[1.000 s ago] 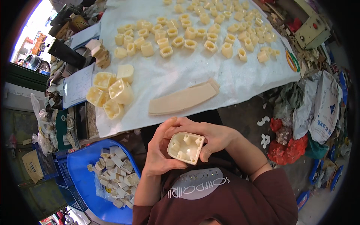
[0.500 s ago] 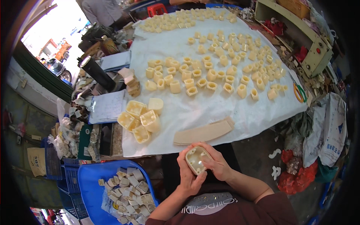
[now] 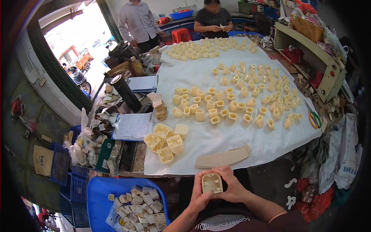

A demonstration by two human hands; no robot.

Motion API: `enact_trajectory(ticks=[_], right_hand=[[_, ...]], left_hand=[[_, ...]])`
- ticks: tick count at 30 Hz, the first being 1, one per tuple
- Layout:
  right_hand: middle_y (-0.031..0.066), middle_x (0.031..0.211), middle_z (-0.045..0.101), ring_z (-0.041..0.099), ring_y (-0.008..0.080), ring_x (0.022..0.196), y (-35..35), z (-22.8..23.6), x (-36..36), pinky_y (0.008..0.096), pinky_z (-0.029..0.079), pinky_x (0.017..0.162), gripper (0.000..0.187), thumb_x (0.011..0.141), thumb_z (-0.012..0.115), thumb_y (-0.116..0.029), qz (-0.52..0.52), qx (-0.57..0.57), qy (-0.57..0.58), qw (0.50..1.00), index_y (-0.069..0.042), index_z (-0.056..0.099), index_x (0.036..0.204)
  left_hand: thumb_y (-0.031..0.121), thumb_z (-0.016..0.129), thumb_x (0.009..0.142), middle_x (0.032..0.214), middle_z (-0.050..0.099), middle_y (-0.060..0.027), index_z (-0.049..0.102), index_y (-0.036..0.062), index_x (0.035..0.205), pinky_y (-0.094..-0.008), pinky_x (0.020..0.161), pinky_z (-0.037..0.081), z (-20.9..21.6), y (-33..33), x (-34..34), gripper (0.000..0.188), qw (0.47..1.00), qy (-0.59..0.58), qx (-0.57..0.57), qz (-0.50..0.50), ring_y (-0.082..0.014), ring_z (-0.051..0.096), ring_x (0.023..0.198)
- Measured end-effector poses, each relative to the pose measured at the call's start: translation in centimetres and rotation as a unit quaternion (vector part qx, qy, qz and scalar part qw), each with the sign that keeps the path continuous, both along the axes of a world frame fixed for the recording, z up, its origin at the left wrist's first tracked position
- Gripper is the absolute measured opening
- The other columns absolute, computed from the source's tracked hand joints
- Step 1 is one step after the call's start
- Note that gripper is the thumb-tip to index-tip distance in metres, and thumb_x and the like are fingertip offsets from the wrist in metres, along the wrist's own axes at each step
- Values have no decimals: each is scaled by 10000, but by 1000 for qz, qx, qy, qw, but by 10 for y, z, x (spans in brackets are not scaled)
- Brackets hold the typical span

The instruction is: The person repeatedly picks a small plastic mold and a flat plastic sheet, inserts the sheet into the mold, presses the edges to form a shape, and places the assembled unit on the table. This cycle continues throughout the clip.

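A hollow cream plastic cap [image 3: 212, 183], open side up with small posts inside its rim, sits between my two hands, held just off the table's near edge. My left hand [image 3: 199, 196] is closed round its left side, the thumb at its lower edge. Round the right side, the fingers of my right hand [image 3: 232, 187] are wrapped. Just beyond lies a curved beige strip [image 3: 223, 156] on the white sheet. To its left, several similar large cream caps [image 3: 174, 144] stand in a cluster.
Many smaller cream caps [image 3: 219, 104] cover the white sheet [image 3: 162, 100]. A blue tub [image 3: 92, 195] of cream pieces stands below left. Clipboard papers [image 3: 133, 125], a black cylinder [image 3: 126, 92] and scissors [image 3: 315, 120] line the sides. Two people [image 3: 212, 21] are at the far end.
The view has tilted up, so the table sits lower and the people at the far end show more fully. The cap has turned more upright in my hands; my right thumb has left its inside.
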State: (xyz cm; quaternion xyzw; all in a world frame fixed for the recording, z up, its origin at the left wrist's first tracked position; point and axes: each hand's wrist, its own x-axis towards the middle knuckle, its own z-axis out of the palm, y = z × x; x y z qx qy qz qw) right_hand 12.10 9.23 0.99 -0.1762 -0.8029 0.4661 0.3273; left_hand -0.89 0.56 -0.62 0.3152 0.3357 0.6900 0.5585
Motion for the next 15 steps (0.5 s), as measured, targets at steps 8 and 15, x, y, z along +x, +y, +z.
enact_trajectory(ticks=[8,15], right_hand=[[128,1150,501,442,299,1108,-13,7,-6,411,332,935,770,565,850,-254,-40,74,-28,996,-33,462,1193],[104,1127,529,461,307,1077,-10,8,-1,414,325,926,758,568,844,-253,-16,94,-41,995,-39,469,1191]], left_hand=[[296,508,855,1177,450,-108,322,66,1274,-340,814,482,-5,-8,-1,514,988,-150,-24,-10,-192,509,1022],[271,523,824,1150,460,-133,291,107,1298,-353,801,502,-5,-12,6,553,998,-55,-43,12,-219,524,1016]])
